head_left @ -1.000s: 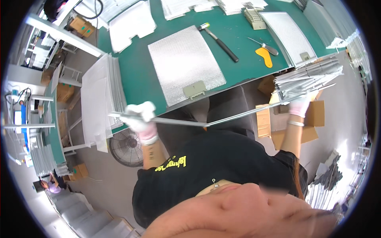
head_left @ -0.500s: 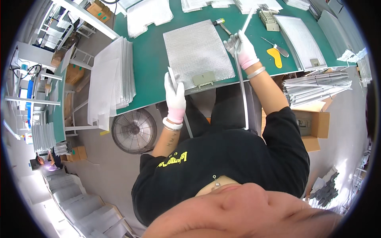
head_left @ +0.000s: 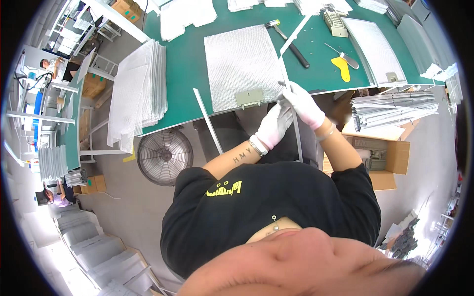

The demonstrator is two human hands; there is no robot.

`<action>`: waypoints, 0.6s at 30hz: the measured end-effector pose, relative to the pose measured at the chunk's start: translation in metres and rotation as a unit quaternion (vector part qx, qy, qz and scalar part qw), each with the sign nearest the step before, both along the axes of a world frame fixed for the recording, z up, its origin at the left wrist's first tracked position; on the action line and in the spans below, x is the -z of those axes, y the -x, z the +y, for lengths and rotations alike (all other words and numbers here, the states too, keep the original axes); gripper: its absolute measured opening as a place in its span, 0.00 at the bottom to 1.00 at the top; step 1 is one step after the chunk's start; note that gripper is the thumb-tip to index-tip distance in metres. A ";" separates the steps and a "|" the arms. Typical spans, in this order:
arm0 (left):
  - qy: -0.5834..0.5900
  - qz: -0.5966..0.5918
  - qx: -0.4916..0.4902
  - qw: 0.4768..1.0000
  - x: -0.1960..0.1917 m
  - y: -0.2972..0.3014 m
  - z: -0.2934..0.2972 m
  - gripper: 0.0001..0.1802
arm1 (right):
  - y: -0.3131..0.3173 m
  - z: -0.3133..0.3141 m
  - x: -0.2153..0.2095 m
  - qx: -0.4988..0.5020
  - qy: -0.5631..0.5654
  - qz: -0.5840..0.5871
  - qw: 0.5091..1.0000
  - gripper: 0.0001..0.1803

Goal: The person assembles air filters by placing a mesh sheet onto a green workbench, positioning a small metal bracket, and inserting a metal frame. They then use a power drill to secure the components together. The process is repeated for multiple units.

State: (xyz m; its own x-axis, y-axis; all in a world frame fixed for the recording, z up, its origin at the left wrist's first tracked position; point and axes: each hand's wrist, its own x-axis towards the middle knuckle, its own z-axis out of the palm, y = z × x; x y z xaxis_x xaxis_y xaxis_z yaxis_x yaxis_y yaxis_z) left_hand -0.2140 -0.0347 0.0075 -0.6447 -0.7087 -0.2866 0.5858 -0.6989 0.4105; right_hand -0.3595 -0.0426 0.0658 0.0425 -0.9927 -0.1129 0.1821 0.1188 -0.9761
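A folded metal frame strip [head_left: 284, 72] runs along the right side of a silver mesh sheet [head_left: 243, 61] and down over the table's front edge. My right hand [head_left: 304, 105], in a white glove, closes around this strip near the edge. Beside it my gloved left hand [head_left: 274, 126] grips the same strip from the left, its fingertips close to the right hand's. Another metal strip [head_left: 208, 120] leans at the sheet's left front corner, untouched. A grey-green plastic latch piece [head_left: 250, 97] sits at the sheet's near edge.
Right of the sheet lie a hammer [head_left: 295, 51], a screwdriver [head_left: 349, 60] and a yellow flat piece [head_left: 341, 69]. A framed mesh panel [head_left: 374, 52] is farther right. Stacked mesh sheets [head_left: 139, 91] overhang at left, above a floor fan [head_left: 165, 157]. An open carton [head_left: 396, 157] stands right.
My left hand has let go of the left strip and crossed right to the other strip. My right hand has slid nearer along it, uncovering the hammer. A person now shows at far left.
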 end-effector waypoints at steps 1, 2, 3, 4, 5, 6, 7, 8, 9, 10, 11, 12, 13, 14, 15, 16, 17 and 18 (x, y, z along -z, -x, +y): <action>-0.010 0.003 0.005 1.000 -0.002 0.002 -0.004 0.31 | -0.004 0.007 -0.002 0.046 0.042 0.103 0.993 0.23; -0.020 0.007 0.011 1.000 -0.005 0.004 -0.005 0.30 | -0.003 0.012 0.001 0.073 0.058 0.185 0.978 0.24; -0.030 0.011 0.015 0.999 -0.008 0.006 -0.007 0.30 | -0.001 0.016 0.007 0.098 0.075 0.265 0.956 0.24; -0.069 0.003 -0.005 0.998 -0.005 0.008 -0.010 0.27 | -0.001 0.018 0.012 0.122 0.091 0.344 0.927 0.24; -0.083 -0.004 0.000 0.997 -0.005 0.007 -0.010 0.24 | -0.002 0.018 0.014 0.117 0.103 0.340 0.927 0.24; -0.096 -0.011 0.005 0.995 -0.005 0.006 -0.009 0.22 | -0.004 0.018 0.016 0.112 0.116 0.336 0.928 0.23; -0.110 -0.018 0.009 0.994 -0.005 0.004 -0.009 0.20 | -0.005 0.018 0.018 0.107 0.129 0.332 0.928 0.23; -0.101 -0.027 0.001 0.994 -0.005 0.003 -0.010 0.20 | -0.005 0.021 0.007 0.066 0.076 0.351 0.931 0.20; -0.079 -0.041 -0.010 0.996 -0.004 0.001 -0.012 0.21 | -0.008 0.021 0.008 0.067 0.072 0.320 0.942 0.19; -0.057 -0.055 -0.021 0.997 -0.003 -0.002 -0.014 0.21 | -0.011 0.021 0.012 0.068 0.068 0.288 0.953 0.18; -0.036 -0.068 -0.030 0.997 -0.007 -0.004 -0.015 0.22 | -0.013 0.021 0.016 0.070 0.063 0.258 0.961 0.17; -0.026 -0.089 -0.017 0.996 -0.012 -0.008 -0.012 0.23 | -0.015 0.022 0.018 0.079 0.086 0.254 0.960 0.20; -0.017 -0.092 -0.027 0.995 -0.015 -0.013 -0.009 0.23 | -0.018 0.024 0.020 0.095 0.087 0.260 0.957 0.22; -0.008 -0.095 -0.040 0.995 -0.017 -0.019 -0.006 0.24 | -0.023 0.025 0.021 0.110 0.090 0.265 0.954 0.24; 0.001 -0.099 -0.053 0.994 -0.018 -0.022 -0.005 0.24 | -0.027 0.027 0.022 0.124 0.093 0.269 0.951 0.26; -0.011 -0.119 -0.100 0.988 -0.009 -0.024 -0.007 0.26 | -0.029 0.031 0.030 0.137 0.089 0.269 0.949 0.31; -0.004 -0.087 -0.120 0.989 -0.009 -0.027 -0.012 0.27 | -0.034 0.035 0.027 0.125 0.071 0.216 0.966 0.31; 0.002 -0.055 -0.137 0.989 -0.011 -0.028 -0.023 0.27 | -0.039 0.039 0.019 0.115 0.051 0.164 0.978 0.32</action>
State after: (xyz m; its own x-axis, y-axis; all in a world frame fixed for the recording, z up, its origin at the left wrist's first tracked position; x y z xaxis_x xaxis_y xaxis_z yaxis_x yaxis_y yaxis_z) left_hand -0.1858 -0.0573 0.0186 -0.3929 -0.8542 -0.3406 0.7046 -0.5176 0.4854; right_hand -0.3203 -0.0034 0.0472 -0.2059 -0.9784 0.0167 -0.1324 0.0109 -0.9911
